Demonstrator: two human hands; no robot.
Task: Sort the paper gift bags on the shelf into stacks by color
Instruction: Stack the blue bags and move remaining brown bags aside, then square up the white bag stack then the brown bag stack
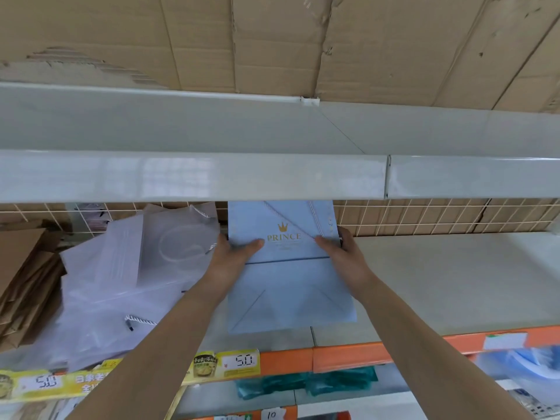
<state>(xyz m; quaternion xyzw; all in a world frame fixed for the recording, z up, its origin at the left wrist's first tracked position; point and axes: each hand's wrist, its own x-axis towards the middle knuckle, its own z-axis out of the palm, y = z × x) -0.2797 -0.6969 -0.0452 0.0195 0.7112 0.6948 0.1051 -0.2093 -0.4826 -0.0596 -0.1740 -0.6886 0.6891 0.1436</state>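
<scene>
A flat light blue gift bag (288,295) with a gold crown, the word PRINCE and rope handles lies on the grey shelf (454,283). My left hand (233,259) grips its left edge, thumb lying across the top face. My right hand (342,253) grips its right edge, thumb on top and fingers curled round the side. To the left sprawls a loose pile of white gift bags (121,283), some in clear sleeves. Brown paper bags (24,277) are stacked at the far left.
An upper grey shelf (212,174) overhangs closely above the bags. A white wire grid (439,216) backs the shelf, cardboard behind it. The orange front rail (348,356) carries yellow price tags (227,363). Teal and blue items lie on the shelf below.
</scene>
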